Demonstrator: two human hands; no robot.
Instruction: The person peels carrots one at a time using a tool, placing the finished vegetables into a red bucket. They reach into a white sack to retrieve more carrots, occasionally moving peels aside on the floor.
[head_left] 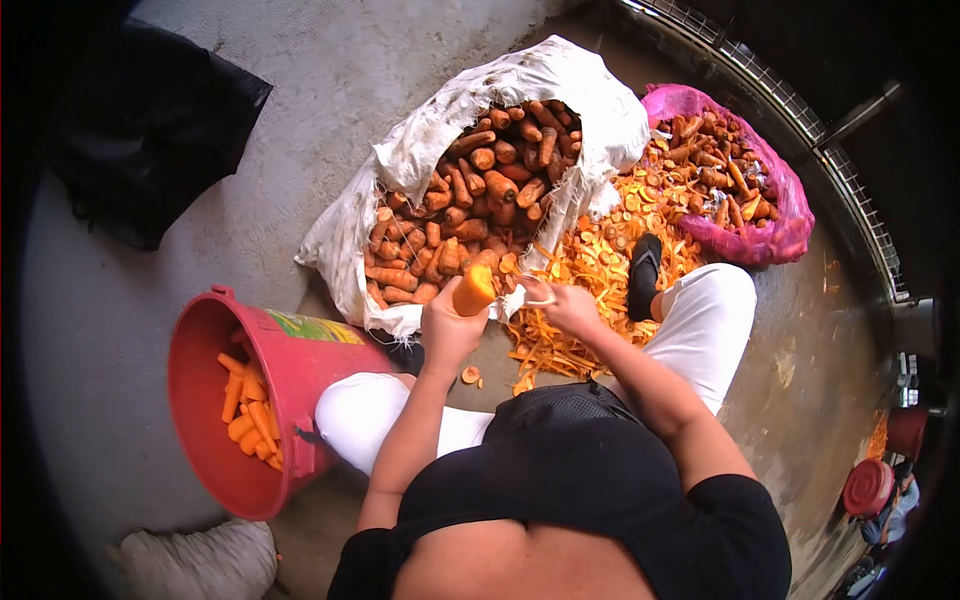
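My left hand is wrapped round a thick carrot, whose visible upper part is bright orange and peeled. To its right, my right hand is closed on a small pale peeler, held a short way from the carrot. Just beyond both hands, a white woven sack lies open, full of unpeeled carrots. Orange peelings and cut carrot ends are heaped on the floor beneath and beyond my right hand.
A red bucket lies tilted at my left, with peeled carrots inside. A pink bag of carrot scraps stands at the far right. Black plastic and a pale sack lie at left. Another person is at the right edge.
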